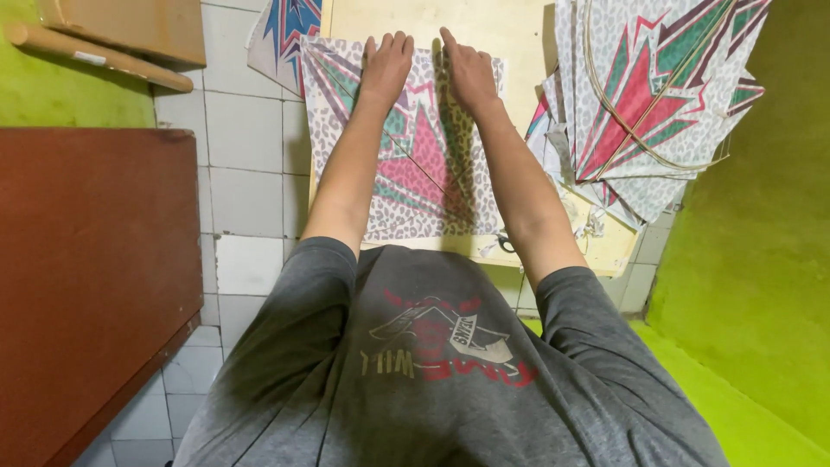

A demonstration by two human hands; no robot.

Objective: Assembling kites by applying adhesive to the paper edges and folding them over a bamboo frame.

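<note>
Hands [428, 69] flat on kite [406, 164], stack [657, 95] beside.

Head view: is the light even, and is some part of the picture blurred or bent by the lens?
Head view: soft, even light, no glare; faint shadows under the forearms on the patterned kite sheet. The left hand and right hand look sharp. The wide lens bends the wooden board and stretches the grey shirt near the bottom edge.

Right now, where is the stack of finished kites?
In the head view, the stack of kites lies at the upper right on the wooden board, beside the right hand.
</note>
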